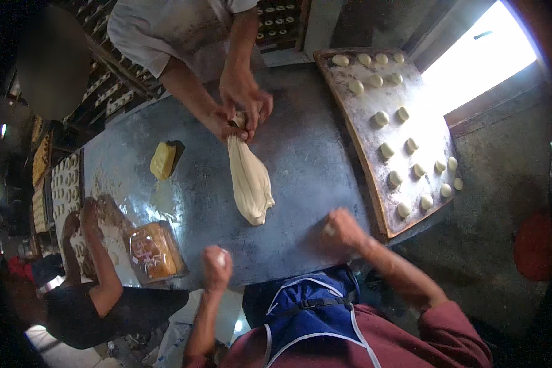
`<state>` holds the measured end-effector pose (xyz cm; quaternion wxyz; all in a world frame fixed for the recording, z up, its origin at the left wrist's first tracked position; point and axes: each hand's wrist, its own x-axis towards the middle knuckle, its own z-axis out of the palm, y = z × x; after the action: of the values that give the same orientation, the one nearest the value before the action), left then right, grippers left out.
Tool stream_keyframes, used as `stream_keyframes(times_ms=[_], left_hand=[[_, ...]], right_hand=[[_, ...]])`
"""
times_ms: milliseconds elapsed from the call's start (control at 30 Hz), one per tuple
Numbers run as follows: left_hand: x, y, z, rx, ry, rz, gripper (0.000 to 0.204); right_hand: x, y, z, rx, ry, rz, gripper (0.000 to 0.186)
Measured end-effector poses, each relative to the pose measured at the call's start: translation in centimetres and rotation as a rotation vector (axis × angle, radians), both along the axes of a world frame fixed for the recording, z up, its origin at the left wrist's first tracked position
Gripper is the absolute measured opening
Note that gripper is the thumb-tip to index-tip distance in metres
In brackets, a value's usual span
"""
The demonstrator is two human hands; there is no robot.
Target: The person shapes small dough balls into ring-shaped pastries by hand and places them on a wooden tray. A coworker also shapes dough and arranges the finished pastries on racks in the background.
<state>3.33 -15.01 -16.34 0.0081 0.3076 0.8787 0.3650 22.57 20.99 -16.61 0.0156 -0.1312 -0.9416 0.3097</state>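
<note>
A grey bench (300,147) spreads across; a floured board (366,138) lies along its right end. Near the middle, a co-worker's hands (244,104) grasp one end of a long dough (249,184). A wrapped loaf (156,251) sits lower left. The right hand (349,228) is blurred, its grip curled; I cannot tell on what. The left hand (214,271) is at the near edge, grip closed around a white piece (222,259). A yellow block (162,161) lies farther off; pale balls (381,118) dot the board.

Pale markings like lettering on a golden-brown, block-shaped package in clear plastic (155,251) to my left, no words I can read
</note>
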Motion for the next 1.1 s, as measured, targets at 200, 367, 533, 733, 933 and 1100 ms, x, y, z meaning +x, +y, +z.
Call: stream_keyframes(times_ms=[200,367,533,733,933,1100], left_hand=[[1.4,-0.9,-0.3,0.017,-0.167,0.156,0.035],[-1.2,-0.8,7.3,-0.162,-0.033,-0.252,0.043],[-4.1,1.8,10.1,-0.428,-0.129,-0.513,0.028],[-0.9,18.2,17.7,-0.106,0.029,-0.712,0.029],[4.9,48.8,20.7,0.522,0.05,-0.962,0.07],[8.0,69.6,12.8,0.26,-0.117,-0.995,0.094]], right_hand=[[-2.0,-5.2,-1.5,0.103,0.332,-0.023,0.03],[1.9,-0.2,2.3,0.044,0.084,-0.009,0.035],[3.2,-0.4,4.5,0.057,0.196,0.019,0.04],[4.4,2.2,7.0,-0.258,-0.008,0.065,0.022],[9.5,17.9,19.7,0.02,0.446,-0.657,0.044],[8.9,28.3,20.0,0.278,1.022,-0.813,0.079]])
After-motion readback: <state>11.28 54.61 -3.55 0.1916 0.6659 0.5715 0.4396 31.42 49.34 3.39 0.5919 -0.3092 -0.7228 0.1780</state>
